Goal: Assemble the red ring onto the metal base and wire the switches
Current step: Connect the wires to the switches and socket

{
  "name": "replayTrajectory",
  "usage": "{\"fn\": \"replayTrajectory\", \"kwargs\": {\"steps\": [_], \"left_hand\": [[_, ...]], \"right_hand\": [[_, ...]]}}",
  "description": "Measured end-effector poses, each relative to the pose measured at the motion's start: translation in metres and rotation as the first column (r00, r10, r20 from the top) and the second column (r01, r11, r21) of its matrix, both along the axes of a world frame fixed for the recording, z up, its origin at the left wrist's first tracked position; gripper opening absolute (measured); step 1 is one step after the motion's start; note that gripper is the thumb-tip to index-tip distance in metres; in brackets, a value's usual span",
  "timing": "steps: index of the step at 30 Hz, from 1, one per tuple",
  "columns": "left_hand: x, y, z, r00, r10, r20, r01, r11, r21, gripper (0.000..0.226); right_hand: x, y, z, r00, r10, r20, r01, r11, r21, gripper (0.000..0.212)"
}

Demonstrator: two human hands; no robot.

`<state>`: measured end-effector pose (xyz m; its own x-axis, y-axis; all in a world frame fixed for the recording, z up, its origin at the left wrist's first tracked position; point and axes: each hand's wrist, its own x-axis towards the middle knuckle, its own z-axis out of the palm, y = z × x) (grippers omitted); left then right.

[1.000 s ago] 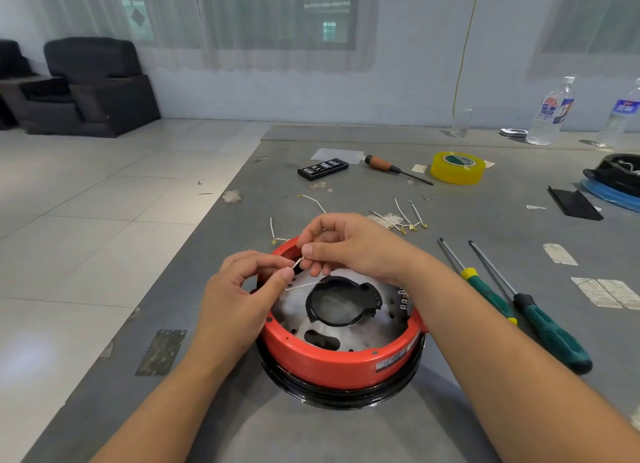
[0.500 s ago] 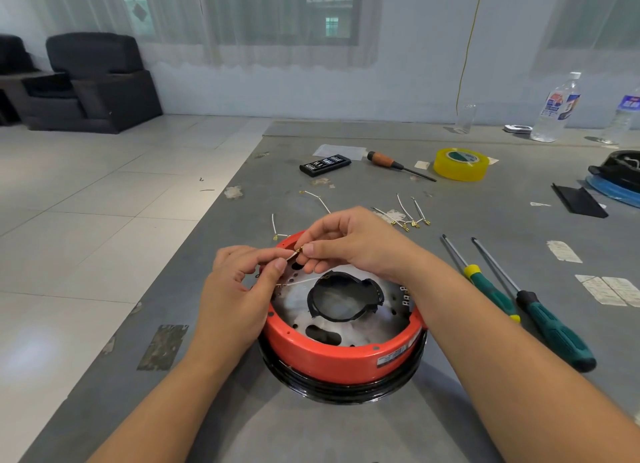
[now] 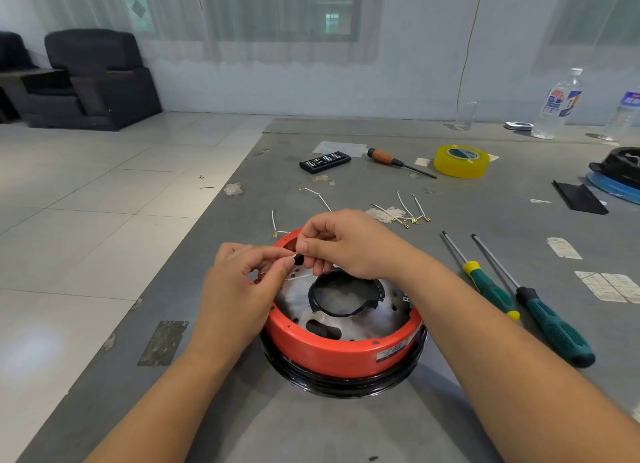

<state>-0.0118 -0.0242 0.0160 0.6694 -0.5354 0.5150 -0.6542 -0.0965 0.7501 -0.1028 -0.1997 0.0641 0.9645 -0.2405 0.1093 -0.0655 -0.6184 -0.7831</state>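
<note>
Head camera looks down at the round red plastic ring (image 3: 332, 353), which sits around the silver perforated metal base plate (image 3: 301, 294) on a black round rim (image 3: 346, 384), near the front edge of the grey table (image 3: 346, 428). A black ring-shaped part (image 3: 346, 294) lies at the middle of the plate. Above the far left side of the red ring, the left hand (image 3: 239, 289) and the right hand (image 3: 346, 246) meet. Both have curled fingers and pinch a thin white wire with a small brass terminal (image 3: 296, 254) between thumb and forefinger; the wire runs down over the plate. Whether the terminal touches a switch, I cannot tell.

Behind the ring, several loose white wires with brass ends (image 3: 403, 213) lie on the table. To the right lie two long screwdrivers with green handles (image 3: 554, 331), side by side. Farther away are a black flat bit case (image 3: 325, 162), a screwdriver with a brown wooden handle (image 3: 391, 160) and a yellow roll of tape (image 3: 461, 161). Two clear plastic bottles (image 3: 557, 106) stand at the far right.
</note>
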Motion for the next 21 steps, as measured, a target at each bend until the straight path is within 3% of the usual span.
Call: {"fn": "replayTrajectory", "kwargs": {"steps": [5,8,11,14,21], "left_hand": [[0.003,0.000,0.000,0.995,0.012,0.095,-0.017,0.998,0.057,0.014],[0.002,0.001,-0.001,0.996,0.024,0.080,-0.027,0.999,0.043,0.017],[0.002,-0.001,-0.003,0.998,0.045,0.043,-0.046,0.999,0.006,0.020],[0.001,-0.001,-0.006,0.999,0.037,-0.002,-0.037,0.998,-0.057,0.024],[0.003,-0.002,-0.011,0.997,-0.016,-0.073,0.006,0.992,-0.126,0.013]], "right_hand": [[0.001,-0.002,0.000,1.000,0.004,-0.017,-0.008,0.967,-0.255,0.008],[0.002,-0.002,0.000,1.000,0.010,0.019,-0.005,0.969,-0.245,0.006],[0.002,-0.002,0.001,0.999,0.030,0.035,-0.032,0.998,0.061,0.010],[0.001,0.001,0.004,0.997,0.062,0.049,-0.076,0.920,0.384,0.021],[0.003,0.009,0.004,0.996,-0.011,0.085,-0.042,0.806,0.591,0.014]]}}
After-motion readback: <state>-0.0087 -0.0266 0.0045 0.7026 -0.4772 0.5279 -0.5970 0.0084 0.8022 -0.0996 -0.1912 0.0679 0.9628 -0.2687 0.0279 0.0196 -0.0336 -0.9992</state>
